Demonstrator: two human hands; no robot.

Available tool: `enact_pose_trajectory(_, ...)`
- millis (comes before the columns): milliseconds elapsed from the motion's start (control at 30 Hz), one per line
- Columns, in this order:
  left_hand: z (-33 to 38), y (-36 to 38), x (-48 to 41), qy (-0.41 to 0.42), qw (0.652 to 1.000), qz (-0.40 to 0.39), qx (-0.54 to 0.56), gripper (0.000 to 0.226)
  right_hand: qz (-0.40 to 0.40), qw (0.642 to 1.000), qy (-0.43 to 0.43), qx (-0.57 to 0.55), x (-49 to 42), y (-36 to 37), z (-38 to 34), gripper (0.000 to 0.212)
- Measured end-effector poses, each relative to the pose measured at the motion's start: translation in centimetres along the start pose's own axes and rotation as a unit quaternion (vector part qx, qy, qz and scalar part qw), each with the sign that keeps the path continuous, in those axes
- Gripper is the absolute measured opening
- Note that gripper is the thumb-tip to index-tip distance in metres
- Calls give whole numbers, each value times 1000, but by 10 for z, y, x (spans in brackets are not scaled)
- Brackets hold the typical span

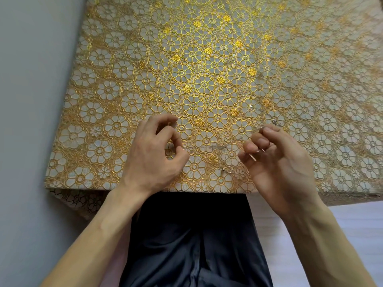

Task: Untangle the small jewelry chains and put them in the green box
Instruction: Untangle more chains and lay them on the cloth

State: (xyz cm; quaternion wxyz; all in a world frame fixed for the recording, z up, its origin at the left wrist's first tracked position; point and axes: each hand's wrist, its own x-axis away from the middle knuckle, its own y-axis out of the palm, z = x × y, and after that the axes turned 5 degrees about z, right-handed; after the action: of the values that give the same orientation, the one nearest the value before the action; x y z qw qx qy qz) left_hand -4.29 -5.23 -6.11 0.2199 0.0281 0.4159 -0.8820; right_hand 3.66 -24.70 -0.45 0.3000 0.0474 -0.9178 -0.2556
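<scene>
— What is the right hand [275, 160] doing?

— It hovers by the table's near edge, thumb and forefinger pinched on the thin silver chains [219, 148]. A strand also crosses its lower, curled fingers.

— And the left hand [153, 150]?

— It is also by the near edge, fingers curled, with the thumb tip close to where a strand ends. The strand is too fine to tell whether the hand grips it.

— Where do the chains lie?

— A loose knot sits between the two hands, just in from the near edge, on the gold floral tablecloth [186, 59]. One strand runs from the right fingertips away toward the far right, ending at a small bright piece. A small pendant lies nearer the edge than the knot.

— And beyond the table?

— Dark fabric [192, 245] covers the person's lap below the near edge.
</scene>
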Motion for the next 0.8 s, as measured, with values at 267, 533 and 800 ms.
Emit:
enact_pose_trajectory(267,-1,0,0,-4,1000,4,-2,18,-32,996,73,-33,4,-3,-10,16)
enact_pose_trajectory(533,-2,1,0,-19,1000,17,4,20,-21,996,39,80,2,-15,-28,13)
enact_pose_trajectory(800,-1,2,-4,-49,997,52,29,20,-8,1000,-8,29,8,-16,-29,9)
